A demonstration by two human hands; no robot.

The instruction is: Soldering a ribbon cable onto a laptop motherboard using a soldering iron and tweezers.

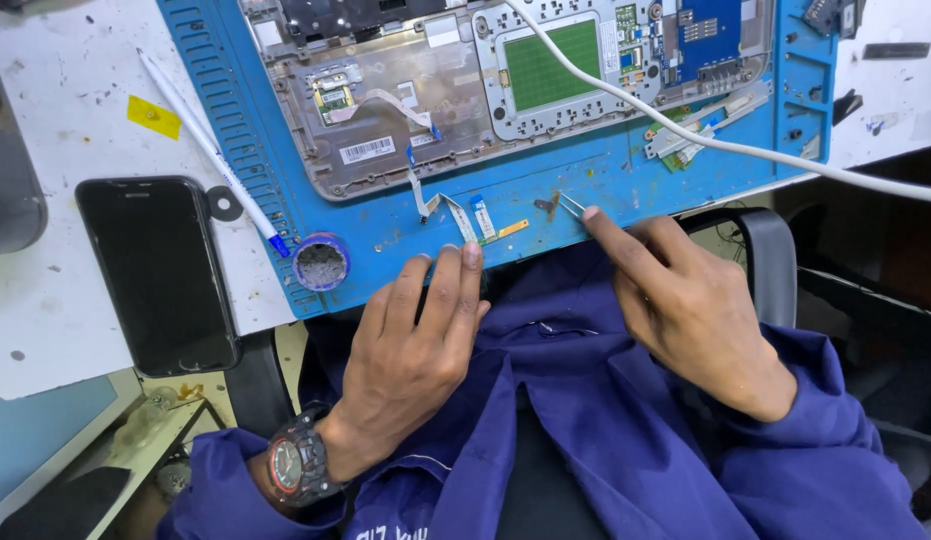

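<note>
L hand (410, 345) flat, R hand (685, 305) pinching

The bare front strip of the blue silicone work mat (605, 185) offers the main open passage, running between the opened grey laptop base (405, 110) and the mat's near edge. Obstructions on this strip: loose flat ribbon cables with blue tabs (455, 212) at the centre, and a small round blue-rimmed cup (321, 262) at the left corner. A thick white cable (705, 135) crosses diagonally above the right side, limiting approach from that direction. Left of the mat, a white pen (205, 145) and a black smartphone (157, 272) occupy the white tabletop (45, 90); open surface lies beyond them.
</note>
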